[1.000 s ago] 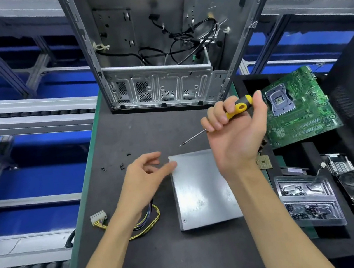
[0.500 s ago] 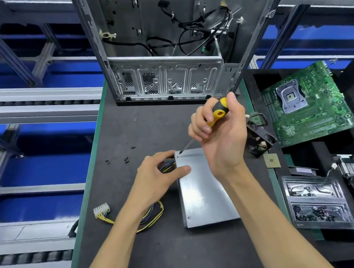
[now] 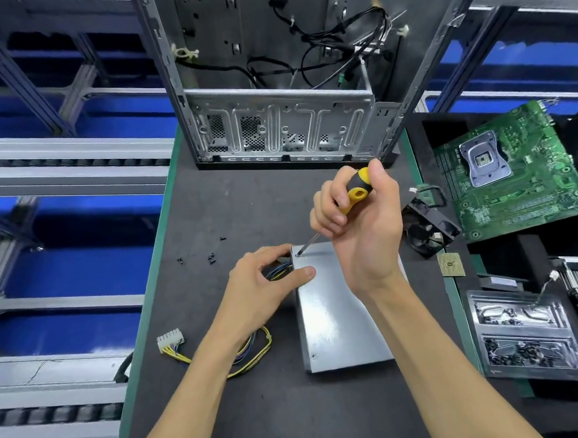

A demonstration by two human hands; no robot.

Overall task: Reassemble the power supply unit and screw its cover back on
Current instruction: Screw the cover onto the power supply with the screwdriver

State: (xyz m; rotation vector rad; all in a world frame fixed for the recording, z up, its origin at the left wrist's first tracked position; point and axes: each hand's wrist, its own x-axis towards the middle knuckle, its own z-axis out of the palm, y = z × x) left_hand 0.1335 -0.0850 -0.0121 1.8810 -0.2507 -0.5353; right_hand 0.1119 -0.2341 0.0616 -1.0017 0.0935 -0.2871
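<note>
Head view: a yellow-and-black screwdriver [image 3: 354, 192] is gripped in the curled fingers [image 3: 327, 209] of the right hand [image 3: 364, 230], its shaft slanting down-left, tip set at the far-left corner of the power supply unit [image 3: 336, 320]. That corner is pinched by the left hand [image 3: 265, 284]. The unit's long axis is laid toward the counter [image 3: 271, 409]'s near edge.

No legible text, label, brand or number is found anywhere in view. Markings on the motherboard [image 3: 512, 170] at far right are too small to read.
</note>
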